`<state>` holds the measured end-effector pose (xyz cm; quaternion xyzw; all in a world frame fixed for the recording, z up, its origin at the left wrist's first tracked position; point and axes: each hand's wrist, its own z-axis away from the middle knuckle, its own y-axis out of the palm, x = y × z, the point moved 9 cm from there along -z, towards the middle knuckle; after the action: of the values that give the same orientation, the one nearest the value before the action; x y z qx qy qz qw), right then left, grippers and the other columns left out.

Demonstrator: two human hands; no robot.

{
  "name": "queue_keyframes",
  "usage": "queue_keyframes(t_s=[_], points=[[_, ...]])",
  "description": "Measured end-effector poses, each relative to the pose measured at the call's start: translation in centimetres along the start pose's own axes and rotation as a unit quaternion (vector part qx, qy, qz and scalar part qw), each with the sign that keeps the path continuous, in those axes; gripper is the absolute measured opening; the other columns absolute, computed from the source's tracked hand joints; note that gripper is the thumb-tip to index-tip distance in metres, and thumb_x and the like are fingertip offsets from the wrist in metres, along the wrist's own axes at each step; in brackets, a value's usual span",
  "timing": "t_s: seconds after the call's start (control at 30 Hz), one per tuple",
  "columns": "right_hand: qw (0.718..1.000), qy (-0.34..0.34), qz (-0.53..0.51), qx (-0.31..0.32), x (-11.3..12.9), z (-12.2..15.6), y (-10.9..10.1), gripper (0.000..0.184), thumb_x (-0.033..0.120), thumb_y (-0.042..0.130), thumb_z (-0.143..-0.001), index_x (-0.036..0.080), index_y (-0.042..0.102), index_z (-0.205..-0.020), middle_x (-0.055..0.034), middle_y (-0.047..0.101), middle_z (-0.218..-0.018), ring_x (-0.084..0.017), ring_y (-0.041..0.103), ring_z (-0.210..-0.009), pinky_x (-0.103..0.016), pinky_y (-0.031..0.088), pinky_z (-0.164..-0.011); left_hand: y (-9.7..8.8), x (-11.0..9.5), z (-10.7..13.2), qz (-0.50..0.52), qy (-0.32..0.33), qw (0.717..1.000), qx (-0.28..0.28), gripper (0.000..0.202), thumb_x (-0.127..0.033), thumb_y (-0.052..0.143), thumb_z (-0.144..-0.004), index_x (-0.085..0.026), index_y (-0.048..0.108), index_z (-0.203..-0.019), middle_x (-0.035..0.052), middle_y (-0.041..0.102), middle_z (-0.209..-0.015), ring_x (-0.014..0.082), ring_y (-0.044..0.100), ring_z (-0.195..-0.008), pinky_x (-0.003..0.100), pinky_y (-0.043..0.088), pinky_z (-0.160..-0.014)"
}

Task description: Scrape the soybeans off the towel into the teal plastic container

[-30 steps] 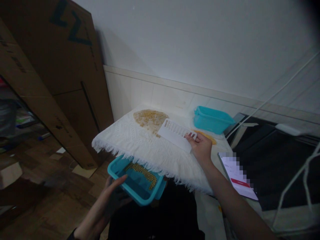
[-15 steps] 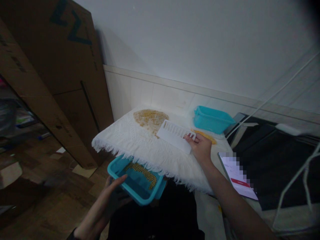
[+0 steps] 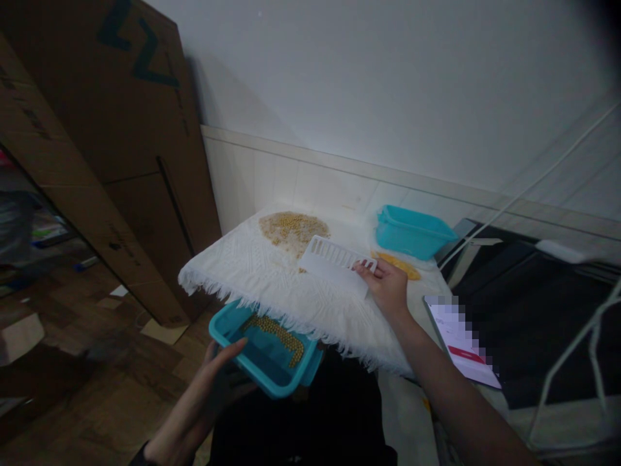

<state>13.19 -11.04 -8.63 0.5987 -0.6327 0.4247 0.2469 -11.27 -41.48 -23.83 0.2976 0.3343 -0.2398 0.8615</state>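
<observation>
My left hand (image 3: 218,369) grips the near-left side of a blue plastic bin (image 3: 277,388), its thumb over the rim and its other fingers hidden beneath. Soybeans (image 3: 276,335) lie along the far side inside this bin, which sits just under the fringed edge of a white cloth (image 3: 233,268). In my right hand (image 3: 385,281) is a white plastic scraper-like plate (image 3: 334,262) with a row of slots, held by its right end. The plate's left end reaches the near edge of a spread pile of beans (image 3: 294,226) on the cloth.
A second blue bin (image 3: 414,231) stands on the cloth against the wall, with a yellow flat item (image 3: 398,264) before it. To the right lie a tablet-like screen (image 3: 460,343), a black surface and white cables. A tall cardboard box (image 3: 145,162) rises at left.
My right hand has drawn the slotted plate slightly left and toward me, and it has tilted a little. The left hand and its bin have stayed in place.
</observation>
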Motion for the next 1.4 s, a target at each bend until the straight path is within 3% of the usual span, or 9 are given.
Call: queue_keyframes(t_s=[0.43,0.73,0.9,1.23,1.4], points=[[0.999,0.023,-0.029,0.024,-0.4,0.3,0.3,0.04,0.061,0.092,-0.075,0.022,0.082,-0.079,-0.0054,0.083,-0.073,-0.025,0.078,-0.065,-0.031,0.058,-0.054,-0.5,0.5,-0.6,0.013,0.001,1.0,-0.006,0.087,-0.043,0.1,-0.084,-0.035,0.052,-0.157,0.0178,0.08,-0.143,0.0438,0.086,-0.117,0.063,0.069,-0.102],[0.998,0.016,-0.048,0.04,-0.4,0.7,0.9,0.043,0.064,0.095,-0.075,0.023,0.084,-0.082,-0.0059,0.085,-0.078,-0.026,0.081,-0.07,-0.033,0.062,-0.059,-0.3,0.5,-0.4,0.017,-0.009,1.0,0.002,0.095,-0.045,0.099,-0.083,-0.038,0.046,-0.162,0.0201,0.073,-0.152,0.0433,0.085,-0.119,0.06,0.068,-0.105],[0.997,0.02,-0.053,0.045,-0.4,0.9,1.0,0.043,0.064,0.096,-0.074,0.023,0.085,-0.083,-0.0066,0.086,-0.08,-0.027,0.082,-0.072,-0.034,0.064,-0.062,-0.1,0.1,0.2,0.018,-0.001,1.0,-0.006,0.088,-0.039,0.097,-0.086,-0.036,0.05,-0.16,0.0189,0.075,-0.15,0.0416,0.085,-0.119,0.061,0.068,-0.104],[0.995,0.03,-0.074,0.053,0.1,1.2,1.4,0.044,0.064,0.098,-0.071,0.024,0.085,-0.082,-0.0073,0.087,-0.082,-0.029,0.083,-0.073,-0.036,0.065,-0.062,-0.1,0.2,0.0,0.024,-0.002,1.0,-0.006,0.094,-0.038,0.101,-0.082,-0.036,0.05,-0.161,0.0204,0.075,-0.153,0.0422,0.085,-0.119,0.06,0.068,-0.103],[0.996,0.023,-0.068,0.046,0.3,1.1,1.2,0.043,0.064,0.097,-0.072,0.024,0.086,-0.082,-0.0071,0.086,-0.081,-0.028,0.082,-0.072,-0.035,0.065,-0.062,-0.1,0.2,0.0,0.011,0.0,1.0,-0.004,0.086,-0.04,0.096,-0.088,-0.037,0.05,-0.161,0.0174,0.078,-0.147,0.0418,0.085,-0.118,0.058,0.07,-0.1]])
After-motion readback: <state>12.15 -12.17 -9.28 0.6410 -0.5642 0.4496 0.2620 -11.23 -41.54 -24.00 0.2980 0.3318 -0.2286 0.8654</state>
